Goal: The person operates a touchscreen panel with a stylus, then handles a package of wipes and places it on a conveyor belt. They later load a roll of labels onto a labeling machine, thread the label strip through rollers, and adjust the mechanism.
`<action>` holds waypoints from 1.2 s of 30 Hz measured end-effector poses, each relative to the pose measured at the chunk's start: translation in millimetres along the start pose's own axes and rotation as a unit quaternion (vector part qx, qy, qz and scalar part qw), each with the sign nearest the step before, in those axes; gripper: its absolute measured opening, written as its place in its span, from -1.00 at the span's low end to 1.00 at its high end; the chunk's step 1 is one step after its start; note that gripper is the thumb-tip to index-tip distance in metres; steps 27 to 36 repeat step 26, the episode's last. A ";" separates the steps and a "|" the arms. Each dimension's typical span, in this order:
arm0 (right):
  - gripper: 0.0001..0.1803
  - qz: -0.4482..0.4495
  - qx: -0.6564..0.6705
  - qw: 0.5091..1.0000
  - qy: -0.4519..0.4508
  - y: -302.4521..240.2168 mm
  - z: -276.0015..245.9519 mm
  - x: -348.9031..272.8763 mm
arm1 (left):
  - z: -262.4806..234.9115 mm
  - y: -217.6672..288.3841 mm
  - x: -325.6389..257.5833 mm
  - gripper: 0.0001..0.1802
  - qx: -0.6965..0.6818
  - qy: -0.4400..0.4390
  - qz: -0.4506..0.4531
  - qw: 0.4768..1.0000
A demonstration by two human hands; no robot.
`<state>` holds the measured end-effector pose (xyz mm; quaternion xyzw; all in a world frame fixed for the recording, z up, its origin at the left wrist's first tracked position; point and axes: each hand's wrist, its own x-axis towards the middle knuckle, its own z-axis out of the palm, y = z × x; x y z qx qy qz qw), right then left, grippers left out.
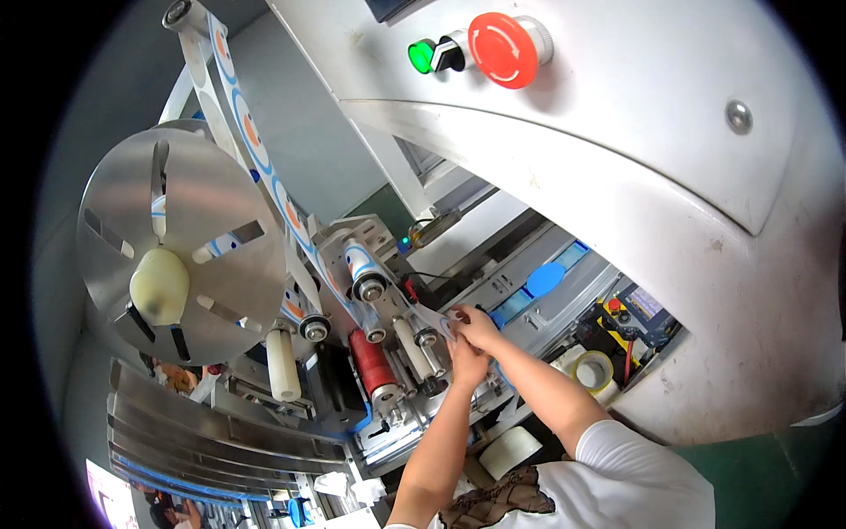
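My two hands meet at the end of the roller group on a labelling machine. My right hand (478,329) is closed, its fingertips on a pale label strip (434,319) coming off the rollers. Just below it, my left hand (467,362) is also closed, its fingers at the same strip and partly hidden. Round labels with blue rings and orange marks run down a long label web (249,132) from the upper left to the rollers. A red roller (371,361) and a white roller (411,346) lie left of my hands.
A large slotted metal reel disc (220,295) stands at the left. Overhead, a white cabinet (617,106) carries a red stop button (502,50) and a green light (420,56). Blue oval pieces (545,279) lie along the conveyor. A yellowish tape roll (592,371) sits near a handheld control panel (641,310).
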<state>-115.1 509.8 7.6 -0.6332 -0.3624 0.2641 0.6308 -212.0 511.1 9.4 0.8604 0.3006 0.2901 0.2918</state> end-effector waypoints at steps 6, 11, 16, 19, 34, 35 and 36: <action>-0.55 0.063 0.140 0.987 -0.052 1.2 -36.7 -43.9 | -10.0 18.9 -8.1 -0.13 -0.073 0.072 -0.059 0.993; -0.31 0.049 -0.104 0.984 -0.135 13.7 -64.0 -79.9 | -14.4 13.0 -16.7 -0.44 0.027 0.074 -0.028 0.996; -0.50 0.151 0.093 0.984 -0.031 -17.2 -81.4 -87.9 | -15.3 1.3 -38.6 -0.52 -0.056 0.094 0.013 0.994; -0.56 0.158 0.051 0.984 -0.059 -36.0 -83.9 -94.7 | -25.5 15.9 -51.6 -0.62 -0.161 0.014 -0.094 0.982; -0.45 0.212 -0.001 0.965 -0.154 -19.8 -83.9 -130.0 | -24.2 -3.6 -75.7 -0.63 -0.254 -0.020 -0.162 0.953; -0.45 0.212 -0.001 0.965 -0.154 -19.8 -83.9 -130.0 | -24.2 -3.6 -75.7 -0.63 -0.254 -0.020 -0.162 0.953; -0.45 0.212 -0.001 0.965 -0.154 -19.8 -83.9 -130.0 | -24.2 -3.6 -75.7 -0.63 -0.254 -0.020 -0.162 0.953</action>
